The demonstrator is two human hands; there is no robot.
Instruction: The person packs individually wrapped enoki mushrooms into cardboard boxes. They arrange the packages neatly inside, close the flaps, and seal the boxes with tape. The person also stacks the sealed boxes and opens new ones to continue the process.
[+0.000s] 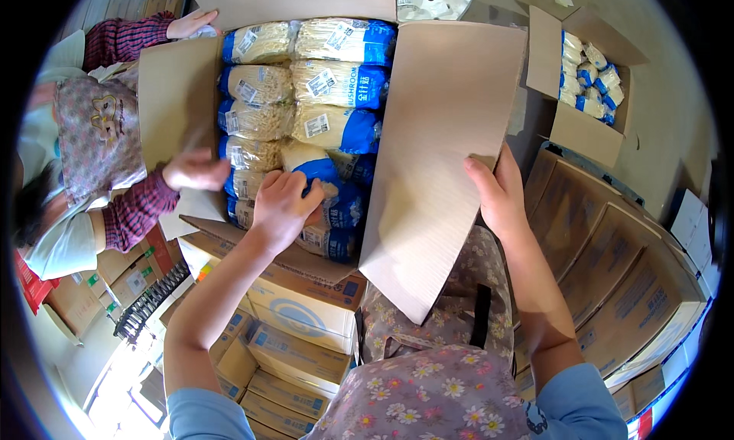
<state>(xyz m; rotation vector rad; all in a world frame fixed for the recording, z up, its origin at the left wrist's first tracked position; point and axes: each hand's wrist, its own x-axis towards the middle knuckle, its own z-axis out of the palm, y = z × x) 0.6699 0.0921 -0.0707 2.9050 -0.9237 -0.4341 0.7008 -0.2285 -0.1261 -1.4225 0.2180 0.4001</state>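
Before me stands an open cardboard carton (321,276) with two columns of clear-and-blue bags of enoki mushrooms (335,84). My left hand (289,202) reaches inside, its curled fingers closed on the blue end of a tilted mushroom bag (309,159). Part of that bag is hidden by the fingers. Other bags lie below and beside it, some in shadow. My right hand (500,193) grips the outer edge of the right carton flap (441,124), thumb on the inner face and fingers behind.
At the left, a co-worker's blurred hand (198,173) is near the carton's left side; their other hand (192,26) is by the far flap. A second open carton (590,122) holds similar bags. Stacked cartons (619,285) stand at right, others (298,354) below. A white tray (436,1) lies beyond.
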